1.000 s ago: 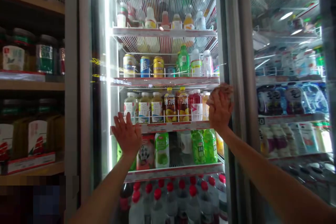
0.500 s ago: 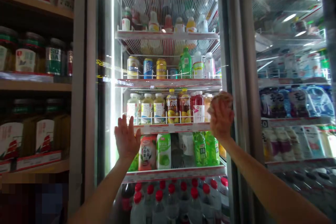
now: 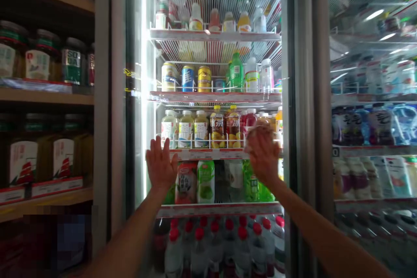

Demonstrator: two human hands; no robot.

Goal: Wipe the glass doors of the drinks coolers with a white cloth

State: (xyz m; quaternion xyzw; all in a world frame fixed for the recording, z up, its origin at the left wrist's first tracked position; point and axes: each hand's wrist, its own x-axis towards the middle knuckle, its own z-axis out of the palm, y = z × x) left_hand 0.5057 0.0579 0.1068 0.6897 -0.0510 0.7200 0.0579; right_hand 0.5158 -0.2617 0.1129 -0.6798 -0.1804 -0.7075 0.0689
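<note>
In front of me stands a drinks fridge with a glass door (image 3: 224, 184). My left hand (image 3: 160, 166) lies palm-forward at the left side of the glass, fingers spread, holding nothing. My right hand (image 3: 264, 156) presses a crumpled brownish cloth (image 3: 256, 132) to the right part of the glass; its fingers lie over the cloth. Behind the pane, the cloth overlaps a shelf of bottled drinks, including a dark tea bottle with a yellow cap (image 3: 233, 128). Below that shelf, a green carton (image 3: 206, 181) shows between my hands.
A metal door frame (image 3: 301, 95) borders the pane on the right, with another glass-fronted fridge (image 3: 374, 152) beyond it. On the left, wooden shelves (image 3: 48, 94) hold jars and bottles. Red-capped bottles (image 3: 199, 243) fill the fridge's lowest level.
My right hand has slid left across the glass with the cloth, away from the door frame. My left hand keeps its place on the pane. The view has shifted slightly.
</note>
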